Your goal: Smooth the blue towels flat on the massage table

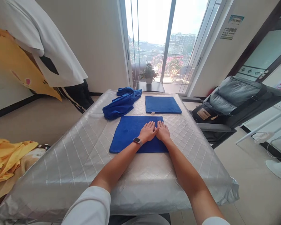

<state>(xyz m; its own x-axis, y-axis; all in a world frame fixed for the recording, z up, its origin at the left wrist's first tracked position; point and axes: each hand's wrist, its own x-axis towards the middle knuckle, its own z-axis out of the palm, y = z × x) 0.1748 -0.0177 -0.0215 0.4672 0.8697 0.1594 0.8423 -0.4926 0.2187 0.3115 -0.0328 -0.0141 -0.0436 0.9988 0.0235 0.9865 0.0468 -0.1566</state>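
Observation:
A blue cloth (pixel 127 132), probably a towel, lies flat in a folded rectangle on the table in front of me. My left hand (pixel 148 132), with a watch (pixel 138 141) on its wrist, rests palm down on the cloth with its fingers stretched out. Beside it, my right hand (pixel 163 131) lies flat near the cloth's right edge, and the thumbs meet. Farther back is a second folded blue cloth (pixel 163 104) with a small pale tag. A crumpled blue cloth (pixel 121 104) sits to its left.
A silver quilted cover (pixel 84 156) drapes over the table. At the left stands a person in a white shirt (pixel 61 56) beside yellow fabric (pixel 25 62). More yellow fabric (pixel 7 159) is heaped at lower left. To the right is a grey armchair (pixel 234 97) with a black bag (pixel 206 114).

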